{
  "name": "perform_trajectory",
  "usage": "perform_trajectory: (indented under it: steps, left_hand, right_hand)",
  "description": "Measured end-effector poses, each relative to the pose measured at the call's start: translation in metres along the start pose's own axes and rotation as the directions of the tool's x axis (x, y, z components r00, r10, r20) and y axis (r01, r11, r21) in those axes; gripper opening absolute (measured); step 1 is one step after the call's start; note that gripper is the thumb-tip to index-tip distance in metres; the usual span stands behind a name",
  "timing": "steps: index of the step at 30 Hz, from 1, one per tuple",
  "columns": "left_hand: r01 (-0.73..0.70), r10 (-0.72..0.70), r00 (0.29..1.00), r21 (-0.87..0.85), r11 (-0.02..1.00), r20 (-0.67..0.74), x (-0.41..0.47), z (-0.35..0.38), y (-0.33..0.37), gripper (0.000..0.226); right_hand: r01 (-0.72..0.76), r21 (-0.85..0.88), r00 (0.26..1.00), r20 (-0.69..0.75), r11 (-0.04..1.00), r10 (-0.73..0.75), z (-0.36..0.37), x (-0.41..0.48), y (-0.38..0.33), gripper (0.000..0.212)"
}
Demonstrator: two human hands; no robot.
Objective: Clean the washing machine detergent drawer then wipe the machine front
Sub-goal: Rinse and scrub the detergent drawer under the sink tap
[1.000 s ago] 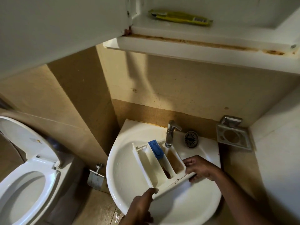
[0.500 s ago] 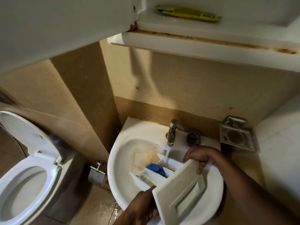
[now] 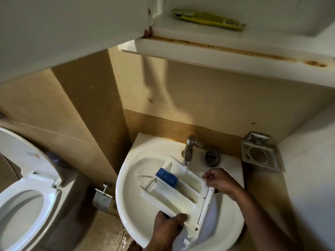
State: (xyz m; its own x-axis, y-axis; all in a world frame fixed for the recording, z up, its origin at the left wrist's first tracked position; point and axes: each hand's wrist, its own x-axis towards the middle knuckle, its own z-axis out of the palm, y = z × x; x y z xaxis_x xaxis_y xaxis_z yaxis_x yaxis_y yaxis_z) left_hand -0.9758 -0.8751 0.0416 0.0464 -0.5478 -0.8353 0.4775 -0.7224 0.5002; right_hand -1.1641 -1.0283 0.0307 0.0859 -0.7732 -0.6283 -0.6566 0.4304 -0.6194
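Drawer [image 3: 181,191] lies open-side up over the sink [image 3: 134,178], under the tap [image 3: 188,151]. Left hand [image 3: 168,229] grips its near edge. Right hand [image 3: 219,182] clasps the far corner.

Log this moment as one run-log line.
stage: rinsing | detergent drawer over sink, under tap | left hand grips near edge | right hand grips front panel end
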Motion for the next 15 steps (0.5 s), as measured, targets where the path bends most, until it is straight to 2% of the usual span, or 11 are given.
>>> perform_trajectory:
  steps: [2, 3, 5, 7, 10, 12, 15]
  left_hand:
    - [-0.013, 0.015, 0.999, 0.055, 0.998, -0.048, 0.005, -0.006, 0.005, 0.008]
    - [-0.002, 0.010, 0.997, 0.099, 0.995, -0.077, 0.008, -0.012, 0.008, 0.009]
    - [0.011, 0.018, 0.992, 0.232, 0.973, -0.123, 0.013, -0.029, 0.013, 0.021]
    - [0.047, 0.011, 0.989, 0.386, 0.922, -0.147, 0.019, -0.042, 0.021, 0.029]
    - [0.023, 0.013, 0.998, 0.588, 0.809, -0.058, 0.023, -0.053, 0.039, 0.007]
    - [-0.010, 0.013, 1.000, 0.638, 0.770, 0.001, 0.028, -0.057, 0.048, 0.019]
    - [-0.077, 0.021, 0.996, 0.685, 0.725, 0.090, 0.029, -0.053, 0.061, 0.020]
  right_hand:
    - [-0.054, -0.070, 0.999, -0.011, 0.996, 0.053, 0.002, -0.009, -0.004, 0.024]
    - [-0.073, -0.085, 0.997, -0.005, 0.994, 0.073, 0.003, -0.015, -0.006, 0.028]
    - [-0.116, -0.086, 0.993, 0.004, 0.989, 0.117, 0.008, -0.034, -0.007, 0.031]
    - [-0.184, -0.076, 0.982, 0.026, 0.980, 0.187, 0.019, -0.058, -0.004, 0.022]
    - [-0.232, -0.002, 0.972, 0.033, 0.973, 0.232, 0.040, -0.088, 0.008, 0.013]
    - [-0.226, 0.067, 0.973, -0.032, 0.972, 0.228, 0.049, -0.099, 0.015, 0.012]
    - [-0.217, 0.039, 0.972, -0.084, 0.975, 0.219, 0.054, -0.107, 0.021, 0.011]
